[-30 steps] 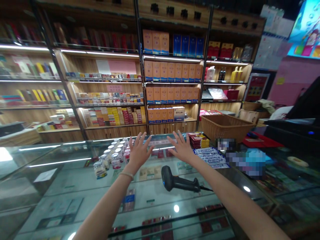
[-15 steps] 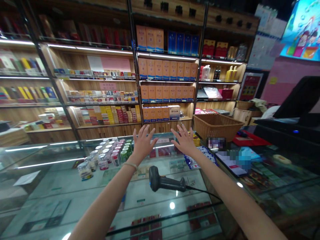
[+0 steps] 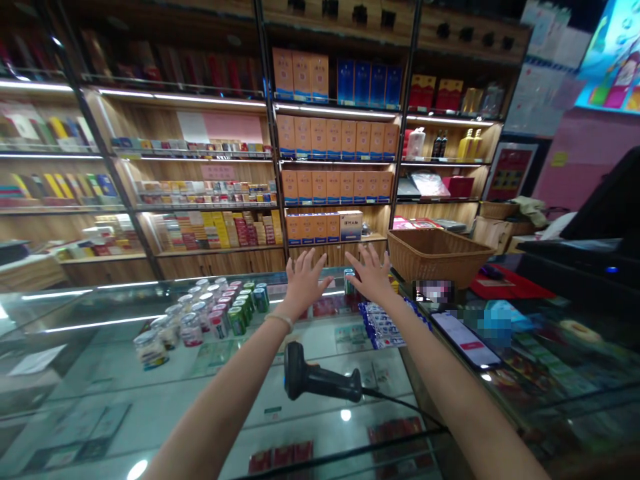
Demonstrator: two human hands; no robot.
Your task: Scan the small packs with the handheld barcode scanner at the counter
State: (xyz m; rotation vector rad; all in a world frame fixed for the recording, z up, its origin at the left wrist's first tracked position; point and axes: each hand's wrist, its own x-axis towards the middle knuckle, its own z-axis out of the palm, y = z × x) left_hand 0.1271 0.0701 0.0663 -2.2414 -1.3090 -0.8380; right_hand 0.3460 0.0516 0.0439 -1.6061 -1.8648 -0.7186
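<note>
My left hand [image 3: 306, 283] is stretched out over the far part of the glass counter, fingers spread, holding nothing. Beside it my right hand [image 3: 371, 275] is also spread, palm down and bare of any object. Behind the right fingers a can [image 3: 349, 281] shows in part. Left of my left hand stand rows of cans [image 3: 237, 319] and small jars [image 3: 150, 350]. Blue-and-white packets [image 3: 383, 327] lie below my right hand, partly hidden by the forearm. A black handheld barcode scanner [image 3: 320, 380] rests on the glass between my forearms.
A wicker basket [image 3: 435, 250] stands at the counter's right rear. A phone [image 3: 467, 340] lies nearer, beside a blue item [image 3: 503, 313] that is blurred. A dark monitor [image 3: 607, 207] is at the far right. Shelves with boxed goods [image 3: 327, 137] line the wall behind.
My view has shifted slightly, so the scanner and cans appear farther left. My left hand has moved right, closer to the right hand. Both hands remain spread.
</note>
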